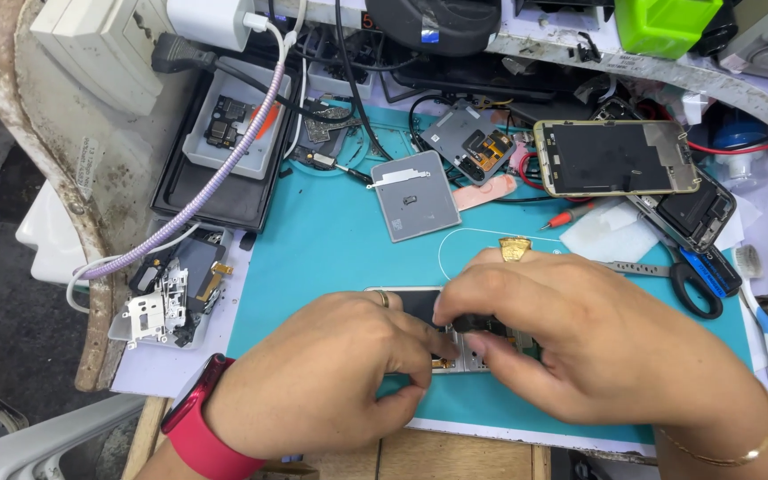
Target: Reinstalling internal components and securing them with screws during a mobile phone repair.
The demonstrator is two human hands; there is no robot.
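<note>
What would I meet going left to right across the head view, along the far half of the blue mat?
White tray of small parts → grey square plate → dark camera module → gold-framed phone lying open → black-handled scissors, nearer than the rest.

Surface: a cluttered workbench [482, 453] with a wooden front edge, covered by a teal work mat [331, 240].
On the mat: an opened phone [420, 307], a grey square plate [416, 196], a red-handled tool [571, 215].
Right side: black-handled scissors [682, 277], a gold-framed phone [615, 158].
Left side: a black tray [224, 191], a small parts tray [175, 289].
</note>
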